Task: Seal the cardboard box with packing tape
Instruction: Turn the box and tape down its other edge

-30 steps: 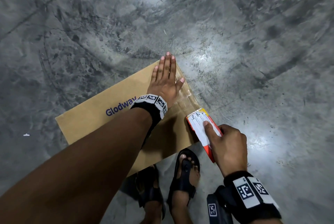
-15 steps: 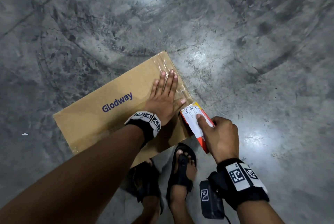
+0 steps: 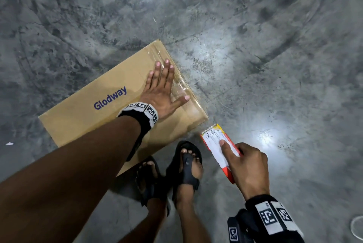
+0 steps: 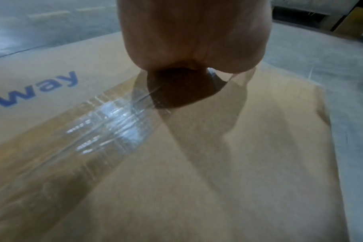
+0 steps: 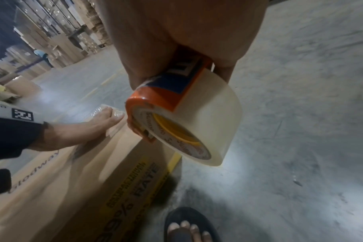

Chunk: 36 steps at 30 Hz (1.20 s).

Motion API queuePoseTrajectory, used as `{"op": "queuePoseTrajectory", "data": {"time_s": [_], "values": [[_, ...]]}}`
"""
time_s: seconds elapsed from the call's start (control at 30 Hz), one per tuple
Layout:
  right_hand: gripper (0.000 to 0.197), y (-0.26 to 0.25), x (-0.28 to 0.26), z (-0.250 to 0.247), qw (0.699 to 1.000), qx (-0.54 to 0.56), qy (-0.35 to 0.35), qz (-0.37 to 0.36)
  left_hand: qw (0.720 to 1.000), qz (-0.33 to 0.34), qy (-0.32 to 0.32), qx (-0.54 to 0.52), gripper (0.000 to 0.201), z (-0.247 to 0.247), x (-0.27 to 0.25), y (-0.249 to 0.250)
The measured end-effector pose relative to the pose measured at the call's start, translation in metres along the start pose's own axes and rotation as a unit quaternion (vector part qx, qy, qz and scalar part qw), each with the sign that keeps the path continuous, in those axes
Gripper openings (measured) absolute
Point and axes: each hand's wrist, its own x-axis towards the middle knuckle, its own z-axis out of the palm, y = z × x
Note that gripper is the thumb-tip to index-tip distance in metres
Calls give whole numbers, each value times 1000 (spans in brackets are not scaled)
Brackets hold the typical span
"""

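1. Left hand (image 3: pixel 161 93): flat on top of the cardboard box (image 3: pixel 94 113), palm down, fingers straight and together, thumb splayed out to the right. It presses on the clear tape strip (image 4: pixel 106 129) that runs along the top face near the box's right edge.
2. Left wrist view: the heel of the palm sits on the strip; the film is wrinkled and glossy just behind the palm and runs back under the wrist. Fingertips not visible in this view.
3. Cardboard box: lies on the concrete floor (image 3: pixel 275 66), under and to the left of the left hand. Blue print "Glodway" on the top face, left of the wrist. Right wrist view shows yellow and black print on the side face nearest the feet.
4. Right hand (image 3: pixel 245 166): curled around a packing tape dispenser (image 3: pixel 218 148), orange body with a white label, index finger laid along the label. It is held off the box, just beyond the box's near right corner; not touching the cardboard.
5. Right wrist view: roll of clear tape (image 5: pixel 207 124) with a yellow core hangs below the gripping fingers.
6. Black sandals (image 3: pixel 186 166) on both feet, between the two forearms, beside the box's near edge.
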Motion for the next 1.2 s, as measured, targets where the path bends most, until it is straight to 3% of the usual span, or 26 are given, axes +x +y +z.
{"op": "queuePoseTrajectory", "data": {"time_s": [0.1,0.2,0.6,0.7,0.87,1.03,1.13,1.2], "values": [[56,5,1,5,1000,-13,-2,21,1000,-2,-2,6,125,0,-2,4],[53,-4,16,18,998,-38,-6,48,1000,-3,-9,12,131,0,-1,5],[50,-40,49,27,992,-108,-4,69,1000,-8,-1,20,132,-1,-2,9],[46,-37,50,32,986,-154,-26,57,1000,-12,2,16,131,-3,-2,10],[52,-23,48,42,986,-140,-36,82,1000,-11,11,15,130,-2,-3,9],[56,-5,42,31,989,-104,-5,108,998,25,50,-35,120,3,-23,42],[59,7,44,22,988,-94,17,118,998,65,18,19,130,28,-33,72],[58,14,47,16,989,-85,24,118,997,38,4,61,128,44,-31,82]]}}
